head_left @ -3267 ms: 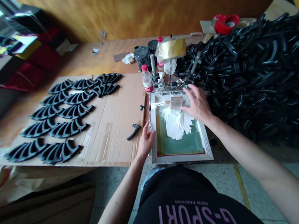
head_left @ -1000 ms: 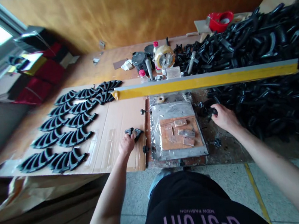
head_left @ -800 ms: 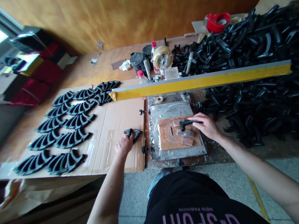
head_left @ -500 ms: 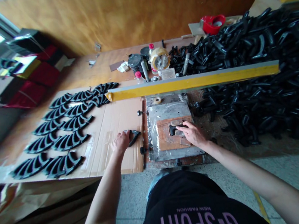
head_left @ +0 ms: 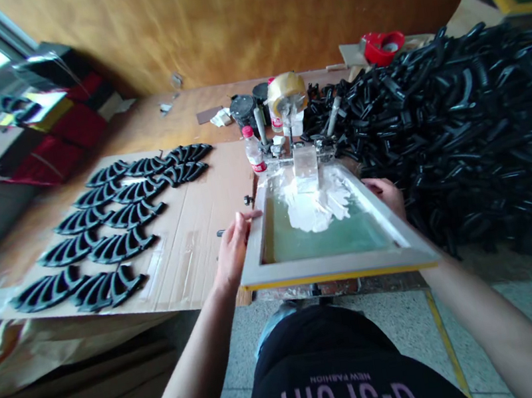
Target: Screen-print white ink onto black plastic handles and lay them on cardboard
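Note:
A screen frame (head_left: 337, 264) with a green mesh lies lowered in front of me, white paste (head_left: 315, 210) spread over its far half. Against the frame's left side is my left hand (head_left: 235, 244), its fingers at the rim. My right hand (head_left: 387, 196) is at the right side, partly behind the frame, fingers bent around or beside the edge. A clear block (head_left: 306, 169) stands at the paste's far end. The metal plate and wooden jig are hidden beneath the frame. A small dark piece tip (head_left: 221, 233) shows beside my left hand.
Rows of black curved parts (head_left: 122, 245) lie on cardboard (head_left: 189, 224) at the left. A large heap of black parts (head_left: 476, 125) fills the right. Behind the frame stand a red-capped bottle (head_left: 254, 150), a tape roll (head_left: 286, 93) and dark pots (head_left: 242, 110).
The raised screen frame has swung down over the jig. My left hand has left the black part and moved right to the frame; my right hand has moved from the jig to the frame's right side.

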A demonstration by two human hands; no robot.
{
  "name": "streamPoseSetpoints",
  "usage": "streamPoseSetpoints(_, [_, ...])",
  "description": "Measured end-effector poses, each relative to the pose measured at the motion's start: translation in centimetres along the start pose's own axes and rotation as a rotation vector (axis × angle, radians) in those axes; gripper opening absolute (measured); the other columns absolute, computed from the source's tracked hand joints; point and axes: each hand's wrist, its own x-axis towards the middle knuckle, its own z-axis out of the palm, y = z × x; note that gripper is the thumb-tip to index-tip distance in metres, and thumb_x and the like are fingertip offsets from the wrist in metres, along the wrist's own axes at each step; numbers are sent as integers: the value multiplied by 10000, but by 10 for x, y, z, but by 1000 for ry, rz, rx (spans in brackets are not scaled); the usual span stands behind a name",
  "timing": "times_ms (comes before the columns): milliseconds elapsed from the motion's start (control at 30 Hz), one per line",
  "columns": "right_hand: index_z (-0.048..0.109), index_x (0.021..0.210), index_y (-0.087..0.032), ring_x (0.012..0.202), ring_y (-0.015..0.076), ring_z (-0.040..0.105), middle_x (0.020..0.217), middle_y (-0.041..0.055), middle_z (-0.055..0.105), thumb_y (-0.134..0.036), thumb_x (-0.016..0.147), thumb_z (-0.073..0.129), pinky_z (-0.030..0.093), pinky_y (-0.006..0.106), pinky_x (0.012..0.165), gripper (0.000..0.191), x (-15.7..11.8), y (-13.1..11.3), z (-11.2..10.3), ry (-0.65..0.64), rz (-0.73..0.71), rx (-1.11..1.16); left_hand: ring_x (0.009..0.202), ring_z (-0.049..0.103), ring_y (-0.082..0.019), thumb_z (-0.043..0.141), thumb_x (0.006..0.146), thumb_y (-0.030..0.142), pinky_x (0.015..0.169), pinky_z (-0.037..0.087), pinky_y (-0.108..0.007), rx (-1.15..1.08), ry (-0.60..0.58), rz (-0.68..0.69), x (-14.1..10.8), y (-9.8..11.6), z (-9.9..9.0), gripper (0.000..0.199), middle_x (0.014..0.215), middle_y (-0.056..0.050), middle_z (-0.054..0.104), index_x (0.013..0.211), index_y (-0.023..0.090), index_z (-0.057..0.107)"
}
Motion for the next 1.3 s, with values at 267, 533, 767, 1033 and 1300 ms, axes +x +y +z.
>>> streamPoseSetpoints(267, [602, 1150, -142, 1115, 311, 529, 1215, 164, 583, -266, 800, 695, 457, 434, 914, 383, 43, -105, 39, -240, -368, -302, 574, 482, -100, 589, 840, 463, 522, 364, -204, 259, -2, -122, -1, -122, 0, 725, 699, 28, 540, 1483, 210, 368])
streamPoseSetpoints(533, [633, 878, -176, 824, 186, 580, 876, 64, 653, -46, 860, 461, 396, 278, 680, 216, -28, -97, 26, -591, -762, -253, 636, 538, -123, 596, 823, 491, 552, 398, -213, 236, -11, -161, 4, -136, -4, 689, 776, 2, 599, 1438, 225, 436])
streamPoseSetpoints(767, [664, 892, -181, 816, 200, 572, 853, 69, 653, -73, 853, 497, 393, 290, 680, 202, -39, -93, 25, -424, -676, -172, 631, 553, -125, 603, 809, 509, 550, 411, -218, 160, -13, -189, 1, -123, -1, 711, 780, 0, 608, 1425, 197, 434])
streamPoseSetpoints(1033, [670, 1032, -217, 795, 177, 610, 904, 38, 679, -208, 893, 568, 447, 272, 678, 172, -31, -102, 26, -413, -614, -110, 604, 560, -126, 659, 774, 486, 529, 411, -219, 70, 4, -227, -5, -99, 1, 755, 767, -3, 636, 1426, 184, 429])
streamPoseSetpoints(1300, [553, 1316, -209, 856, 200, 628, 1002, 67, 684, -392, 913, 565, 470, 336, 788, 443, 95, -72, -16, -47, -133, -102, 526, 519, -103, 454, 873, 640, 460, 392, -213, -85, 49, -74, 3, -10, -1, 540, 688, -12, 608, 1062, 181, 667])
